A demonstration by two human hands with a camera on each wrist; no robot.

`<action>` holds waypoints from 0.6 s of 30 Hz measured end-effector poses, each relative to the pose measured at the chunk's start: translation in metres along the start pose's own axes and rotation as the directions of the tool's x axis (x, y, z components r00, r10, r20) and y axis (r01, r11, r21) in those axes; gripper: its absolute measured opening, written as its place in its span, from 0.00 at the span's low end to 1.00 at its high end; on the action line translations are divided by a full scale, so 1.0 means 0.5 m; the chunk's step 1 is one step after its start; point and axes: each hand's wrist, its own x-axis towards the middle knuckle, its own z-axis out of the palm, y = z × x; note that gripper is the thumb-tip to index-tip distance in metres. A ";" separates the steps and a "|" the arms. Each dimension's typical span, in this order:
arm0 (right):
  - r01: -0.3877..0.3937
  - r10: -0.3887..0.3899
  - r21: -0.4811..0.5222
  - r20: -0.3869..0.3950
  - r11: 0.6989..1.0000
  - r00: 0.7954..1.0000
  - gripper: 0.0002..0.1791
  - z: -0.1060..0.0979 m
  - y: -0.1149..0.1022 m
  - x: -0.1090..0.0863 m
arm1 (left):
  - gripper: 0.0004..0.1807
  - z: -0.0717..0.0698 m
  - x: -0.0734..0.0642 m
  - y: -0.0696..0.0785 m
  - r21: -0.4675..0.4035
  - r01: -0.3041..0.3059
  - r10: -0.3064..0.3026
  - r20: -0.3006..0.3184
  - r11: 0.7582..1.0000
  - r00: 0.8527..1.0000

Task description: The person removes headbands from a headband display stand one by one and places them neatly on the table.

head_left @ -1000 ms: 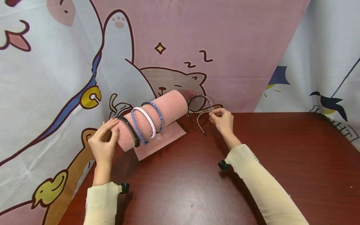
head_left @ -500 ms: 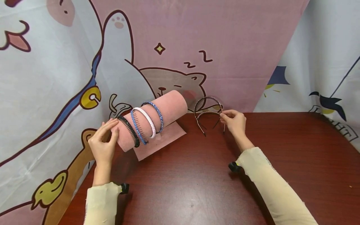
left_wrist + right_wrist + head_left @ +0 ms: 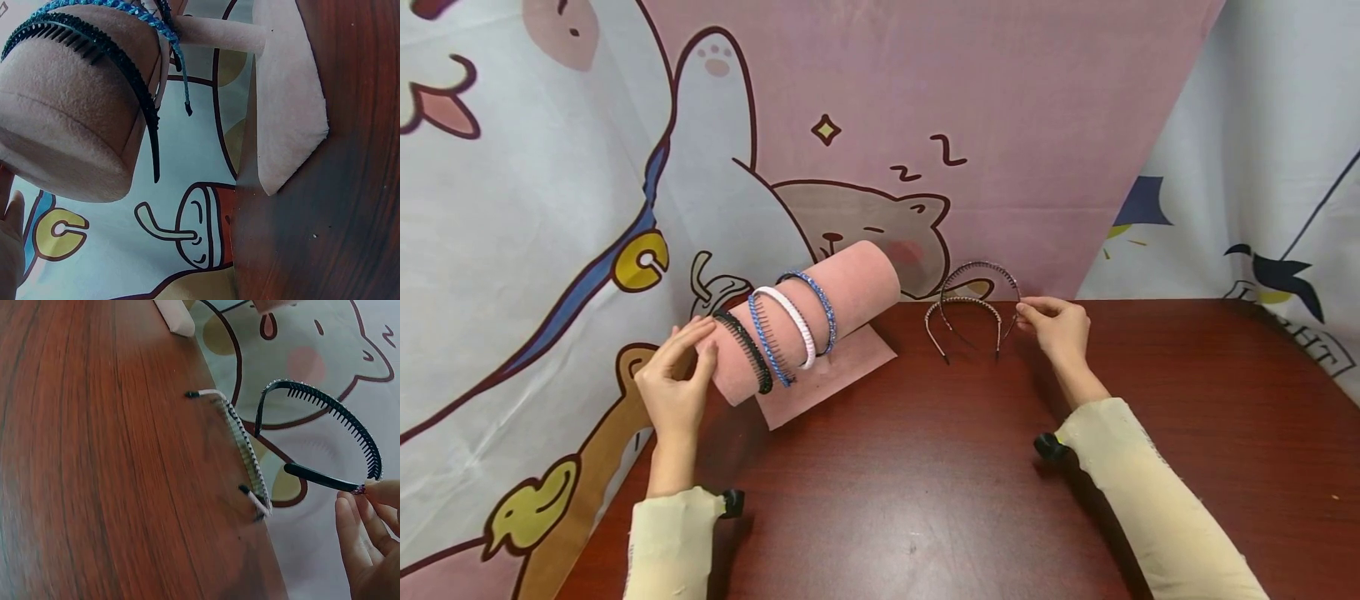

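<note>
Black and glittering, the headband [image 3: 348, 412] stood to the right of the roll [image 3: 857, 283], its crown up and its open ends down. Its long axis ran near upright from crown to tips, with a row of teeth along the inside of the curve. The right hand [image 3: 1060, 329] pinched it by one side between thumb and fingertips. Whether its tips touched the table [image 3: 910, 483] could not be told.

Close beside it, the pale band [image 3: 963, 302] rested on the table, arched upward, both ends pointing down.

Pink and plush, the roll slanted from a near left end to a farther right end. It carried, from left to right, a black band [image 3: 747, 350], a blue band [image 3: 763, 329], a white band [image 3: 790, 317] and another blue one. A short post [image 3: 219, 32] joined it to a flat pink base [image 3: 842, 383]. The left hand [image 3: 676, 387] touched the roll's left end, thumb spread from the fingers.

Behind hung a cloth [image 3: 1022, 125] printed with cartoon animals.
</note>
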 end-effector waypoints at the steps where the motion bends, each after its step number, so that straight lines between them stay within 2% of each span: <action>1: -0.012 0.012 0.007 -0.006 1.000 1.000 0.13 -0.005 0.002 0.002 | 0.08 0.000 0.000 -0.001 0.000 0.001 -0.001 -0.001 1.000 1.000; 4: -0.053 0.054 0.037 -0.021 0.998 0.998 0.03 -0.022 0.006 0.007 | 0.08 0.000 0.000 -0.002 0.001 0.002 -0.002 -0.001 1.000 1.000; 7: -0.078 0.080 0.043 -0.034 0.996 0.996 0.08 -0.039 0.010 0.009 | 0.08 0.000 0.000 -0.003 0.001 0.000 0.000 -0.002 1.000 1.000; 11: -0.098 0.100 0.052 -0.051 0.994 0.994 0.05 -0.057 0.016 0.012 | 0.08 0.000 0.000 -0.002 0.000 -0.002 0.002 -0.001 1.000 1.000; 18: -0.140 0.154 0.199 -0.060 0.970 0.986 0.03 -0.081 0.024 0.018 | 0.08 0.000 -0.001 -0.003 0.000 -0.003 0.003 0.001 1.000 1.000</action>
